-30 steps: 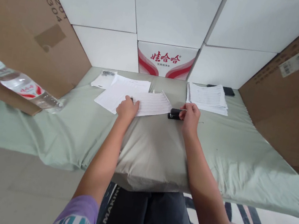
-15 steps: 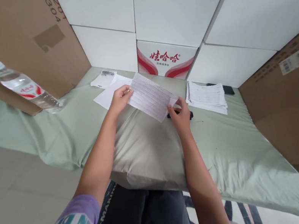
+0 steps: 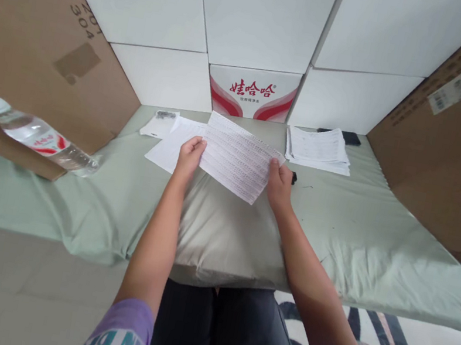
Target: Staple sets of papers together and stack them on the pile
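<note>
Between both hands a sheet of paper (image 3: pixel 237 156) covered in rows of small print is held tilted above the green cloth. My left hand (image 3: pixel 190 156) pinches its left edge, thumb on top. At its right edge my right hand (image 3: pixel 279 184) grips the sheet, thumb on the front and fingers behind. A white paper (image 3: pixel 168 146) lies beneath and left of the left hand, beside a small packet (image 3: pixel 161 123) with dark bits on it. Just right of the right hand a black object (image 3: pixel 294 178) peeks out, mostly hidden.
A stack of printed papers (image 3: pixel 319 149) lies at the back right, with a black phone-like slab (image 3: pixel 352 139) behind it. A water bottle (image 3: pixel 40 136) leans at the left. Brown cartons (image 3: pixel 452 152) flank both sides; white boxes (image 3: pixel 262 17) wall the back.
The sheet's right side has spread open and now shows more of its printed face. My right hand has shifted slightly to a firmer hold on the right edge.
</note>
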Tool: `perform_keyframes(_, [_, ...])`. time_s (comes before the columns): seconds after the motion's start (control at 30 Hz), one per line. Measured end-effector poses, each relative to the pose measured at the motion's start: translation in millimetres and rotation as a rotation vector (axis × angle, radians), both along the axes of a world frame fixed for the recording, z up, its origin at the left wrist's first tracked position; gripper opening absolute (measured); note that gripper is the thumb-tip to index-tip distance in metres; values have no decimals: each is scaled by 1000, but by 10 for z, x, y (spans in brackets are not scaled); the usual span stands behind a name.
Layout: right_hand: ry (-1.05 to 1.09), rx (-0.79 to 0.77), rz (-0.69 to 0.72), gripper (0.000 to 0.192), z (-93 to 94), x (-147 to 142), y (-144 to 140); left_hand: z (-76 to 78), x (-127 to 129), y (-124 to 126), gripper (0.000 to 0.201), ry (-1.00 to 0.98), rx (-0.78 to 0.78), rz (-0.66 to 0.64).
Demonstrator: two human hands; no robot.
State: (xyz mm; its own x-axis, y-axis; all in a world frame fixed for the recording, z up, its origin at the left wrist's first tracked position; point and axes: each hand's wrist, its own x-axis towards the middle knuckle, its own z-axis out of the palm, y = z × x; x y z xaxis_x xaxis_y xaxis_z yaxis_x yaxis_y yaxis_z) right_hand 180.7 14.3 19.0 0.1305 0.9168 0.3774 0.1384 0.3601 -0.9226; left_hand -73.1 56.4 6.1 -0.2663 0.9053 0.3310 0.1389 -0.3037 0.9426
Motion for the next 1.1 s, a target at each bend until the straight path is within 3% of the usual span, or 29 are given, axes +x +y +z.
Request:
perform_keyframes(0.1, [-66,45,31,44,53,73,-11,-22,-14,-12,45,6,-10,-13])
perform_keyframes(0.23, [-236,120,68,44,115,162,-42,-52,-7,-29,51,-13,-27,-138])
perform_keyframes(0.4, [-202,147,-9,40,132,226,-125,-100,143,-41,52,-69,-8,-203])
perform_keyframes(0.63, [-340,125,-49,38,-112,504,-374,-156,473,-93,58,-17,-40,-244])
perform_keyframes(0.83, [-288,172,-182,38,-305,501,-416,-247,507,-150,53,26,-183,-508])
perform_keyframes(0.97, [-410,129,-145,34,-315,507,-379,-296,513,-138,43,14,-200,-513])
perform_keyframes(1.1, [-365,98,-196,29,-292,566,-364,-331,553,-113,47,43,-187,-476])
